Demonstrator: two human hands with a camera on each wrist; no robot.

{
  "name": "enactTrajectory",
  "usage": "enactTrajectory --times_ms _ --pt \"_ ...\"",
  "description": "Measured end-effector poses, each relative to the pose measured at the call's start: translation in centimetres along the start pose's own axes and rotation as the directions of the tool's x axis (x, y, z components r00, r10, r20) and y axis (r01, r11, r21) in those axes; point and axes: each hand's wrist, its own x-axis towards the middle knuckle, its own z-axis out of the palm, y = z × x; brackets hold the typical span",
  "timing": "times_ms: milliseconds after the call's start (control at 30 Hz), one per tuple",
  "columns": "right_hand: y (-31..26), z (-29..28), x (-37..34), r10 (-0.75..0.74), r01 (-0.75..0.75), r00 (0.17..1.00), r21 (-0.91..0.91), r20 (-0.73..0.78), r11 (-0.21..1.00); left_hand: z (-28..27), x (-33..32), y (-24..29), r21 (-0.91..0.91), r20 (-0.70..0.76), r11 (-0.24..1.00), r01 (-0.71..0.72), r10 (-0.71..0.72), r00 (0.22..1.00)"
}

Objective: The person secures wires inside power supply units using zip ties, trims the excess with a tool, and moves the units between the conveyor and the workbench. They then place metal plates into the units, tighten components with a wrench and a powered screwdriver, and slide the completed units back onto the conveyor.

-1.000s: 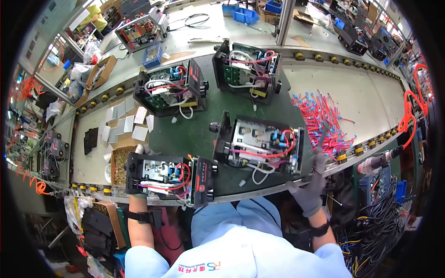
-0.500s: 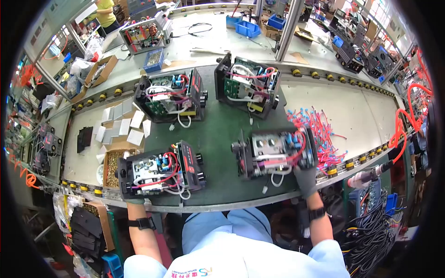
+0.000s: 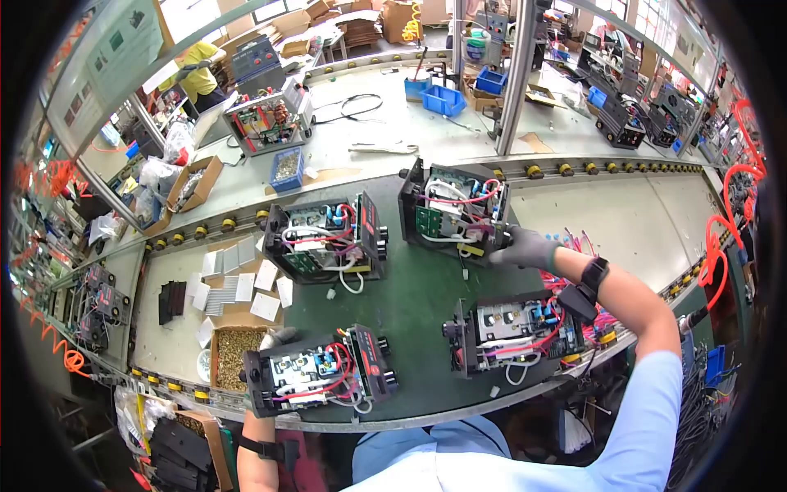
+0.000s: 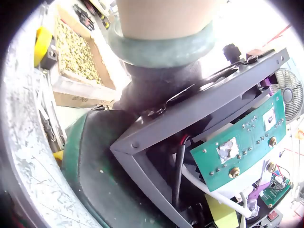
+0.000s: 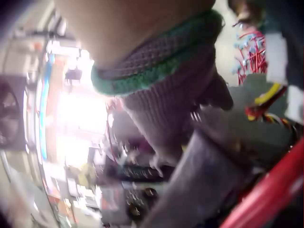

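Four open black electronic units stand on a green board. At the near-left unit, my gloved left hand grips the outer left panel, fingertips showing over its top. The left wrist view has that glove behind the panel, fingers mostly hidden. My gloved right hand holds the right end of the back-right unit; in the blurred right wrist view the glove lies against a grey panel. The near-right unit and back-left unit are untouched.
White pads and a box of small brass-coloured parts lie left of the board. Red wires are heaped at the right, partly behind my forearm. Roller rails border the surface, and a metal post stands behind.
My right hand has left the near-right unit and reached forward to the back-right one. The near-right unit sits further right than at first. My left hand stays at its unit; the head view has tilted up.
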Motion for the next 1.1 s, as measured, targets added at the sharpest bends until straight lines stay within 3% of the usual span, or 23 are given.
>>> enactTrajectory --times_ms 100,133,167,233,267,333,367,433,500,567,633,700,733,767,833,900,933,967,1033,1067,1100 --pt "-1.3 -0.1 2.4 0.091 -0.093 0.994 0.029 0.061 0.995 0.6 -0.2 0.3 0.041 -0.022 0.999 0.026 -0.025 0.999" --pt "-0.5 0.7 2.6 0.066 -0.07 0.994 -0.036 -0.084 0.997 1.2 -0.3 0.4 0.069 -0.022 0.997 -0.017 0.019 1.0" --pt "-0.1 0.8 2.9 0.067 -0.07 0.994 -0.044 -0.083 0.997 1.8 -0.9 0.5 0.138 0.01 0.987 -0.077 0.077 0.997" --pt "0.9 1.2 3.5 0.048 -0.039 0.987 0.065 -0.15 0.997 1.2 -0.6 0.1 -0.045 0.001 0.999 0.002 -0.002 1.0" --pt "3.3 1.3 4.7 -0.013 0.034 0.973 0.086 -0.23 0.996 1.3 -0.5 0.0 -0.046 -0.006 0.999 0.009 -0.009 1.0" --pt "4.0 -1.8 3.5 -0.066 0.087 0.987 0.143 -0.144 0.986 2.0 -0.7 0.7 -0.004 -0.004 0.999 0.035 -0.035 0.999" --pt "5.9 -3.1 4.3 -0.013 0.017 0.994 0.04 -0.111 0.999 3.2 -1.4 1.4 0.022 -0.013 1.0 0.022 -0.022 1.0" --pt "9.0 -4.6 4.2 -0.018 0.022 0.994 0.042 -0.105 0.999 2.3 -0.3 0.7 0.159 0.089 0.987 -0.02 0.006 0.996" --pt "10.5 -6.5 4.0 0.01 -0.011 1.0 0.178 0.007 0.984 5.2 -0.9 1.1 0.1 0.115 0.994 0.034 -0.046 0.992" --pt "10.4 -7.7 2.8 0.092 -0.087 0.996 0.203 -0.016 0.975 5.7 -0.2 -0.2 -0.06 0.123 0.987 0.149 -0.141 0.982" --pt "5.5 -10.2 -0.5 0.25 -0.254 0.967 -0.23 -0.046 0.94 7.7 -0.4 -0.4 0.214 0.216 0.976 -0.035 -0.013 0.976" --pt "7.4 -13.0 -1.9 0.144 -0.279 0.955 -0.613 -0.26 0.739 8.2 0.2 -2.0 0.126 0.239 0.989 -0.073 0.041 0.97" --pt "6.5 -13.6 -3.8 0.017 -0.209 0.95 -0.593 -0.312 0.777 7.5 1.0 -3.4 -0.095 0.215 0.978 0.185 -0.161 0.963" --pt "5.2 -14.1 -6.2 -0.106 -0.133 0.927 -0.577 -0.361 0.806 8.0 1.1 -4.2 0.182 0.327 0.977 -0.108 0.044 0.944" --pt "-0.2 -11.6 -10.4 -0.211 0.159 0.902 -0.164 -0.376 0.974 7.9 2.3 -5.7 0.301 0.446 0.896 -0.326 0.169 0.879" --pt "-4.7 -6.3 -14.3 -0.271 0.354 0.885 0.166 -0.379 0.921 7.0 3.9 -8.0 0.066 0.422 0.996 0.062 -0.084 0.903" --pt "-5.5 -3.6 -16.1 -0.325 0.38 0.905 0.176 -0.276 0.908 9.3 2.8 -7.5 -0.163 0.311 0.972 0.171 -0.114 0.944" --pt "-6.1 -1.0 -17.8 -0.381 0.41 0.908 0.187 -0.173 0.893 10.1 2.1 -7.5 -0.168 0.294 0.973 0.155 -0.1 0.951" --pt "-6.9 4.6 -19.7 -0.318 0.324 0.945 0.09 -0.077 0.942 9.1 2.5 -8.7 -0.323 0.289 0.892 0.316 -0.225 0.931" --pt "-4.8 7.6 -19.5 -0.324 0.328 0.936 0.013 -0.137 0.944 7.3 3.3 -10.8 -0.206 0.271 0.964 0.167 -0.108 0.956" --pt "-2.4 10.7 -18.2 -0.337 0.331 0.921 -0.064 -0.196 0.941 8.6 1.3 -10.3 -0.341 0.311 0.915 0.217 -0.108 0.944"
